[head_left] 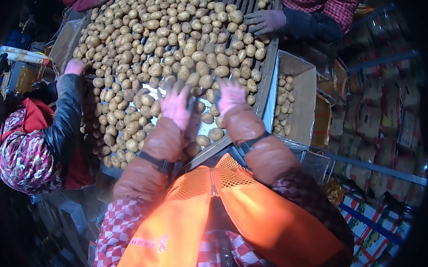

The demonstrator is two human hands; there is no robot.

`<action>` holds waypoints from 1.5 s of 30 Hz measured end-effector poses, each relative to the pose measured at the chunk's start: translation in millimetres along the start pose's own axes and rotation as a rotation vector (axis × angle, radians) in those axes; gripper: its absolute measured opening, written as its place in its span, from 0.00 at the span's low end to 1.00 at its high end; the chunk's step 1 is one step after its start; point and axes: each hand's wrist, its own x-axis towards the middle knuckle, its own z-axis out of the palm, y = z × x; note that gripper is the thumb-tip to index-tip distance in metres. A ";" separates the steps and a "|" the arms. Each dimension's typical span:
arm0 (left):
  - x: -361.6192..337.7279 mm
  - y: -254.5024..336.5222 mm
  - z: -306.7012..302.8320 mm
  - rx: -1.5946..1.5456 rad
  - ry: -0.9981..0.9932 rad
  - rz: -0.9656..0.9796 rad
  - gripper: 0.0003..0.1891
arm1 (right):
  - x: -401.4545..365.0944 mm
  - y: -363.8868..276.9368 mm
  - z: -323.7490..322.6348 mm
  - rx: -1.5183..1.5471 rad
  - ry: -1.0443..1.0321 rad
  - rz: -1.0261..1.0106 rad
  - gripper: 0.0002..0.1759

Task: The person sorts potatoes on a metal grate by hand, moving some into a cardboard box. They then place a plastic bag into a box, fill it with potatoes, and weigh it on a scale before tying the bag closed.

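Note:
Many potatoes (124, 56) lie spread over a sorting table (210, 152), whose pale surface shows between them near my hands. My left hand (176, 105), in a pink glove with grey fingertips, reaches over the near part of the table. Its fingers are stretched out and slightly blurred, at the edge of the potatoes. To its right, my right hand (231, 93) wears the same kind of glove, with its fingers extended against several potatoes. Neither hand is closed around a potato. A few potatoes lie between my hands and below them.
On the left, a co-worker's gloved hand (75, 68) is at the table's side. Another co-worker's hand (265, 21) rests over dark slats at upper right. A lined carton (298, 99) holding potatoes stands against the right edge. Stacked boxes (370, 112) fill the far right.

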 end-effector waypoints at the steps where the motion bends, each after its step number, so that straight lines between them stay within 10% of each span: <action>1: 20.8 1.5 4.5 -0.114 0.031 0.126 0.22 | 10.0 -11.0 7.2 -0.108 -0.154 0.058 0.22; 9: 42.8 -31.6 24.8 0.176 -0.152 0.308 0.28 | 10.3 -17.4 5.0 -0.149 -0.253 -0.084 0.24; 13: -8.4 -45.1 -0.6 0.084 -0.086 0.004 0.27 | 9.4 0.8 -2.8 -0.017 -0.311 -0.151 0.23; 15: -14.6 -27.3 -14.7 0.031 -0.076 -0.255 0.24 | -0.4 14.2 -2.3 0.515 0.062 0.039 0.18; 17: -19.0 -11.2 -18.8 -0.272 0.233 -0.162 0.20 | -0.1 8.8 -8.6 1.288 -0.071 0.534 0.15; 18: -18.1 11.4 -31.6 -0.662 0.084 -0.290 0.24 | -2.3 -7.7 -25.8 1.876 -0.206 0.911 0.16; 19: -17.5 21.6 -27.1 -0.914 0.002 -0.277 0.21 | -8.4 -12.6 -22.2 1.904 -0.344 0.871 0.16; 22: -20.4 5.7 16.8 -1.300 -0.272 -0.187 0.14 | -2.5 5.9 14.0 1.281 -0.354 0.298 0.17; 26: -39.0 -4.6 8.3 -1.641 -0.458 -0.441 0.04 | 37.0 52.6 -32.3 0.195 -0.245 0.153 0.26; 29: -47.5 -12.6 15.2 -1.631 -0.617 -0.428 0.07 | 36.6 24.8 -47.6 -0.080 -0.364 0.160 0.29; 32: -37.2 17.2 2.2 -1.806 -0.597 -0.915 0.07 | 52.2 26.8 -43.5 -0.068 -0.448 0.187 0.30; 36: -20.1 -22.3 49.4 -1.625 -0.230 -0.332 0.11 | 73.7 19.0 -35.8 -0.211 -0.488 0.253 0.26; 37: -29.1 -9.6 38.5 -0.918 0.162 -0.133 0.15 | 78.2 21.2 -27.4 -0.198 -0.479 0.256 0.25; 43: -54.8 -22.5 -36.8 -1.803 -0.444 -1.006 0.15 | 68.1 31.6 -11.2 -0.180 -0.394 0.113 0.25; 45: -68.8 -22.9 -24.7 -1.949 -0.625 -0.944 0.15 | 76.0 39.8 -11.9 -0.163 -0.419 0.093 0.25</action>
